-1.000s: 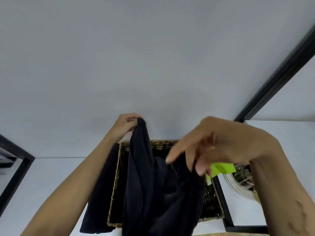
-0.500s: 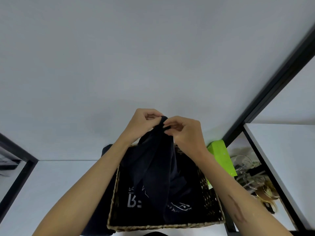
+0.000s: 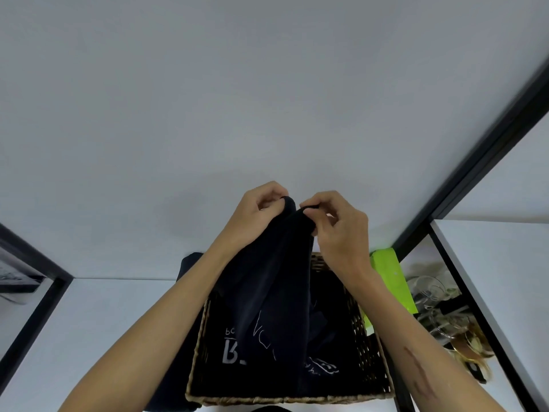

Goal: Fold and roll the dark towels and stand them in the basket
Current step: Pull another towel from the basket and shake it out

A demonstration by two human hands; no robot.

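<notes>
I am holding a dark towel (image 3: 276, 281) up over a wicker basket (image 3: 285, 398) on the white bench (image 3: 113, 328), both hands pinching its top edge. My left hand (image 3: 255, 215) is gripping the fabric with curled fingers at the upper left; my right hand (image 3: 335, 227) is pinching it just beside, the two hands nearly touching. The towel is hanging with its long axis running down from my hands into the basket, its lower end pointing toward me and resting among more dark cloth bearing pale lettering (image 3: 231, 352). Another dark piece of fabric (image 3: 190, 263) is draping outside the basket's left wall. A bright green packet (image 3: 392, 278) is standing just right of the basket, near some clear glassware (image 3: 427, 292) on a shelf edged by a black frame (image 3: 475, 162).
</notes>
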